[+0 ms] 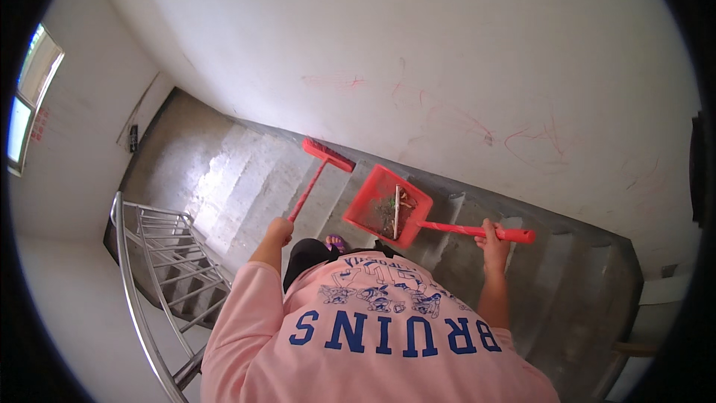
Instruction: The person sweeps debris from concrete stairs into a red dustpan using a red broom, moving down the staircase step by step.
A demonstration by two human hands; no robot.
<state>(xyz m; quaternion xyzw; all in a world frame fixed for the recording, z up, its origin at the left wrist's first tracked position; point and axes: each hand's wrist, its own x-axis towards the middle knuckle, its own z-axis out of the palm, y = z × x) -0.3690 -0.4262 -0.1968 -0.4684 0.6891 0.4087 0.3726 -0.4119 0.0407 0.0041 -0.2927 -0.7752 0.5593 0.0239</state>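
Observation:
My left hand grips the red handle of a broom. Its head, with dark red bristles, is against the edge of a concrete step near the wall; whether the bristles touch is unclear. In my right hand is the red handle of a long-handled plastic dustpan, held over the stairs in front of me. Inside the pan lie a white stick, dry leaf-like scraps and dark dirt. The dustpan's open edge faces left, toward the broom, and a gap separates the two.
Concrete stairs run down leftward to a landing. A stainless steel railing stands at lower left. The white wall with red scribbles borders the steps. My foot in a purple sandal shows below the dustpan.

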